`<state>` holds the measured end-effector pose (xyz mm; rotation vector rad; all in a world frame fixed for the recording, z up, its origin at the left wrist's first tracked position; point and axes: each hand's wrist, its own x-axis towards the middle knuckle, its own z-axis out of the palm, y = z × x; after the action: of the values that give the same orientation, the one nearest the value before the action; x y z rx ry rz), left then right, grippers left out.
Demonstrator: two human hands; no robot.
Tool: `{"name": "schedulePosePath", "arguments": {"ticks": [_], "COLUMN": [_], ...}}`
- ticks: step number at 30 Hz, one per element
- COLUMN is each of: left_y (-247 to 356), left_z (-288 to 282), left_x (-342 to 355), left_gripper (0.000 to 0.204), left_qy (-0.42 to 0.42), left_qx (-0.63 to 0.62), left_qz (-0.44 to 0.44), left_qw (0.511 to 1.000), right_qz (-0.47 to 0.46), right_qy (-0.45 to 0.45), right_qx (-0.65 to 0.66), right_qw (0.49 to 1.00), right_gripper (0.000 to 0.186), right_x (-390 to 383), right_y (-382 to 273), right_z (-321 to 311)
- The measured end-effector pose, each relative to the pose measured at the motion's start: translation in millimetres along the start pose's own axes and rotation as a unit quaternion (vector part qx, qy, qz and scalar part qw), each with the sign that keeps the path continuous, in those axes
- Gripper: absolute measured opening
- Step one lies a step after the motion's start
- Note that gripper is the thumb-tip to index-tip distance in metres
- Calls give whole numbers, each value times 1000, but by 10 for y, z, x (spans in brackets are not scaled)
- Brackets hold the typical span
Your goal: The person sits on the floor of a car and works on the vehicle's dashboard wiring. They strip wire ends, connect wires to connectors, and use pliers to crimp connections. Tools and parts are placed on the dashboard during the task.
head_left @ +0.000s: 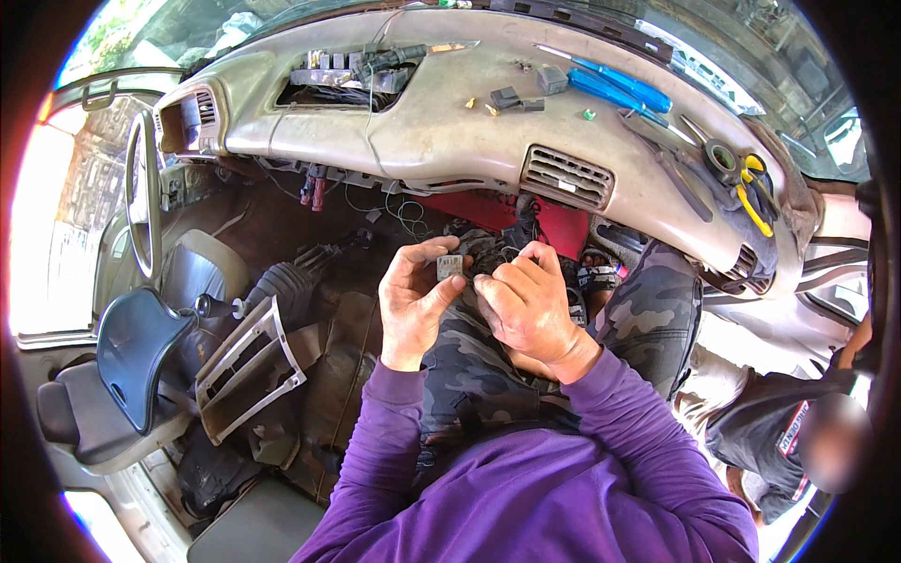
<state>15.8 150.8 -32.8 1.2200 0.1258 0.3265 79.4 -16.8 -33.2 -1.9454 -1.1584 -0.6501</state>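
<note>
Over my lap, my left hand (415, 296) pinches a small grey square block (450, 267) between thumb and fingers. It looks like a relay or connector, and one face with small marks or slots is turned upward. Just right of it is my right hand (527, 305), its fingers curled in a closed grip. Whatever lies between those fingertips is hidden or too small to name. A narrow gap separates the two hands. Behind them, dark wiring (521, 230) hangs below the dashboard.
On the beige dashboard (450, 131) lie blue-handled screwdrivers (610, 86), dark relay-like blocks (507, 97), a tape roll (721, 158) and yellow-handled pliers (754, 202). A trim frame (251, 375) and blue panel (141, 352) stand at left. Another person (770, 441) is outside at right.
</note>
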Motion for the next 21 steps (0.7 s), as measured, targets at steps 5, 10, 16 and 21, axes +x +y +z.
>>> {"name": "schedulePosePath", "arguments": {"ticks": [5,10,16,21], "left_y": [-106,-122,-55,-127], "left_z": [-118,-166,-50,-95], "left_x": [6,16,10,40], "left_gripper": [40,41,25,34], "left_qy": [-1,-11,16,108], "left_qx": [-71,-82,-79,-17], "left_qz": [-25,-36,-56,-98], "left_qw": [997,996,995,989], "right_qz": [-13,-12,8,23], "right_qy": [-9,-9,-1,-4], "right_qx": [-20,-35,-29,-20], "right_qw": [1000,999,1000,1000], "right_gripper": [23,20,26,27], "right_x": [12,12,-1,5], "right_y": [-49,-63,-28,14], "right_z": [-33,-27,-5,3]}}
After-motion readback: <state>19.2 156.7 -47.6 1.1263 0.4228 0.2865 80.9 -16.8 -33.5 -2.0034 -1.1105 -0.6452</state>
